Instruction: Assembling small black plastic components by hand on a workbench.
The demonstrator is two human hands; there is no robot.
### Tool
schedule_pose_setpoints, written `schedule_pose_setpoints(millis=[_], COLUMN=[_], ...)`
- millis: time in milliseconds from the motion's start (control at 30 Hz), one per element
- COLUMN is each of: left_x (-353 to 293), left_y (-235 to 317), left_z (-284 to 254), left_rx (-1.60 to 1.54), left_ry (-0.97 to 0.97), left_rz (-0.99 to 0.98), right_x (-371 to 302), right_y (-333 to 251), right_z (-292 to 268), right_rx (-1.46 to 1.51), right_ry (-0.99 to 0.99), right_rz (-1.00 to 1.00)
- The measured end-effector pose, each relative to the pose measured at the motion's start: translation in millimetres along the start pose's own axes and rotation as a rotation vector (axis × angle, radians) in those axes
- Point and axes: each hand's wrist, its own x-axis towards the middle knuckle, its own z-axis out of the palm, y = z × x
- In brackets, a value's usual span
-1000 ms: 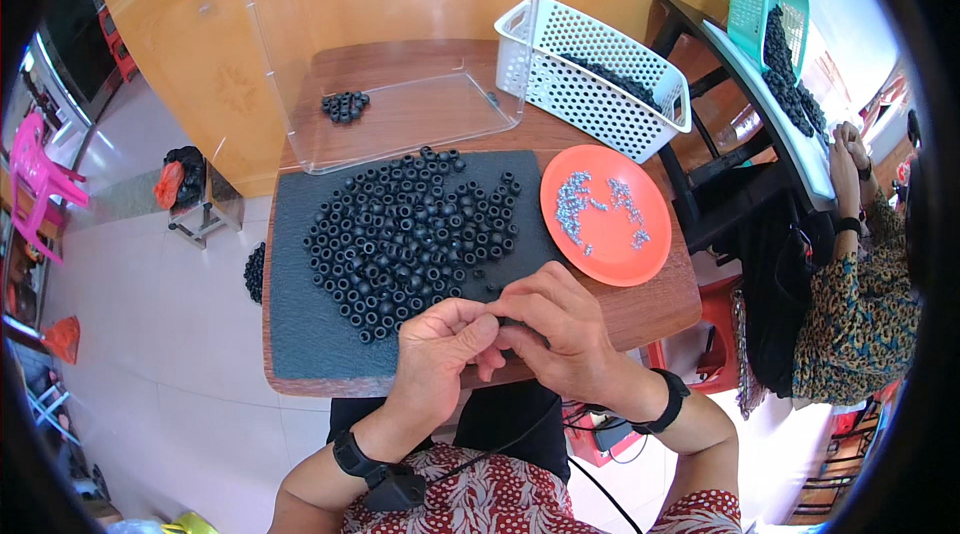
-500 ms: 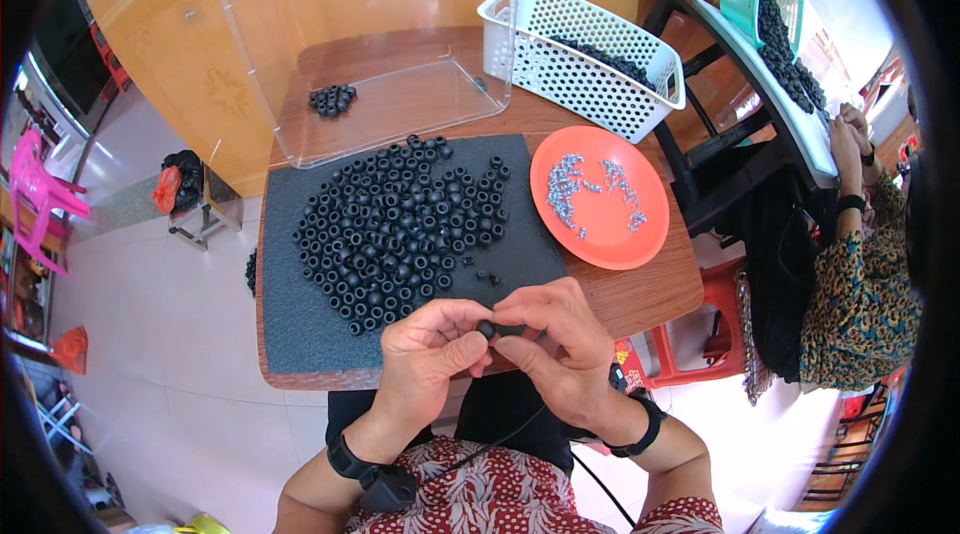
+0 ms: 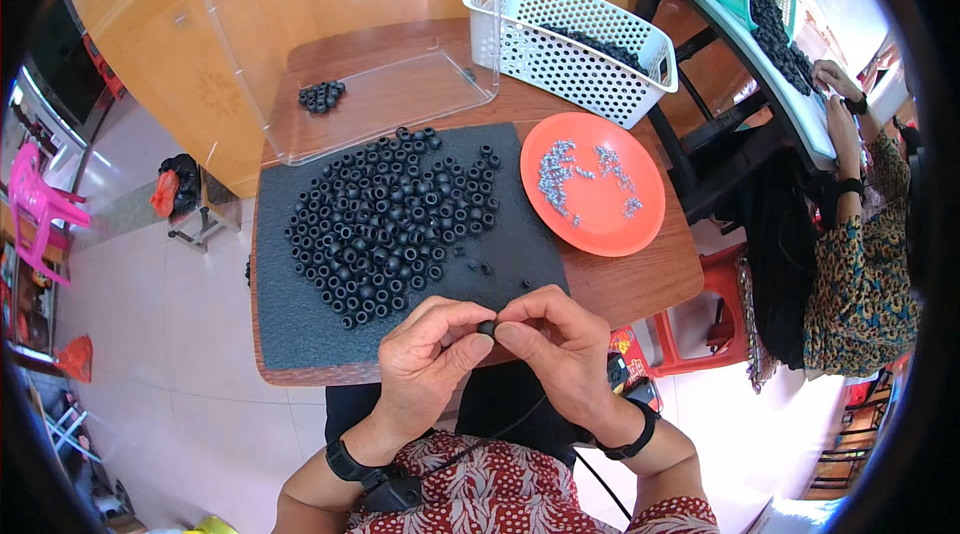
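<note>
Between my hands, just past the table's near edge, is a small round black piece (image 3: 487, 328), like a hollow bead or cap. My left hand (image 3: 437, 349) pinches it with thumb and forefinger. From the other side my right hand (image 3: 558, 349) grips it the same way, thumb tip against it. The fingers hide most of the piece. Ahead of my hands a large heap of similar black hollow pieces (image 3: 385, 219) covers much of the dark grey mat (image 3: 300, 344). A few smaller black bits (image 3: 485, 267) lie between the heap and my hands.
An orange plate (image 3: 640, 224) with small silvery parts (image 3: 555, 174) stands right of the mat. Behind are a white perforated basket (image 3: 570, 74) holding black pieces and a clear plastic bin (image 3: 350, 44) with a small cluster inside. At right, a co-worker's hands (image 3: 842, 109) work at another table.
My fingertips have come closer together around the black piece; the dark part that showed at my right fingertips is no longer visible. The view has shifted slightly. The co-worker's hands have moved.
</note>
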Motion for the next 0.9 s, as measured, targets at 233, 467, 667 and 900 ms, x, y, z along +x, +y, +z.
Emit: schedule_pose_setpoints(millis=[233,467,667,900], left_x=[3,-3,-8,-8], left_y=[-1,-8,-10,-6], left_z=[-7,-3,3,8], left_rx=[-0.701,-0.883,-0.903,-0.882], left_ry=[-0.042,0.035,0.062,0.101], left_rz=[-0.498,-0.606,-0.648,-0.611], right_x=[4,3,5,5], right_y=[-11,-2,-3,-1], right_z=[3,4,2,3], right_rx=[0.109,-0.447,-0.63,-0.649], right_ry=[0.001,0.038,0.036,0.026], right_rz=[0.219,-0.345,-0.598,-0.6])
